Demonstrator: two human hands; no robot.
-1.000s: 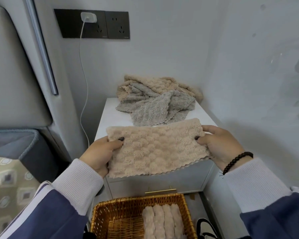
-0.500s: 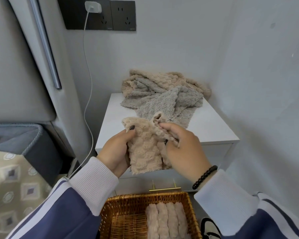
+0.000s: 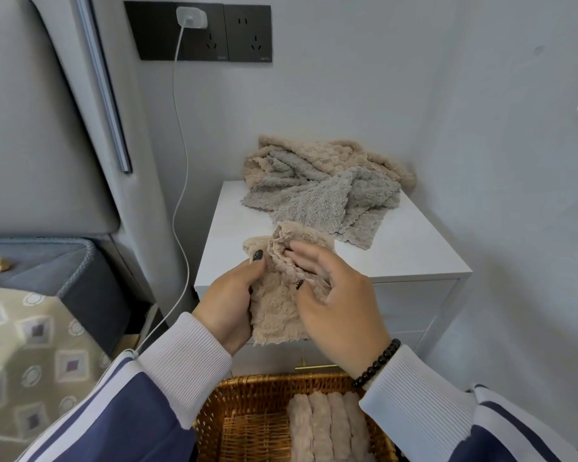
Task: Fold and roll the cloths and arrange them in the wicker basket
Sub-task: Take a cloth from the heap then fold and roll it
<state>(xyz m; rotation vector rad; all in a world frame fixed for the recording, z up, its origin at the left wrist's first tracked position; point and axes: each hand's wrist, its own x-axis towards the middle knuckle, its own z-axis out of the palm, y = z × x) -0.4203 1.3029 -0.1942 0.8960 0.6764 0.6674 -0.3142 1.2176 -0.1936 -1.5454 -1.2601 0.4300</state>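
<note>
A beige fluffy cloth, folded in half, hangs in the air in front of the white cabinet. My left hand pinches its left edge with the thumb on top. My right hand lies against its right side, fingers fairly straight across the fold, thumb tucked under an edge. Below, the wicker basket holds several rolled beige cloths side by side at its right. A loose pile of grey and beige cloths lies at the back of the cabinet top.
The white cabinet stands in a corner, walls behind and to the right. A white charger cable hangs from a dark socket panel on the left. A padded headboard and bed fill the left side.
The cloth was spread wide between both hands a second ago. My right hand brought its end over to the left, folding the cloth in half, and now lies on the fold.
</note>
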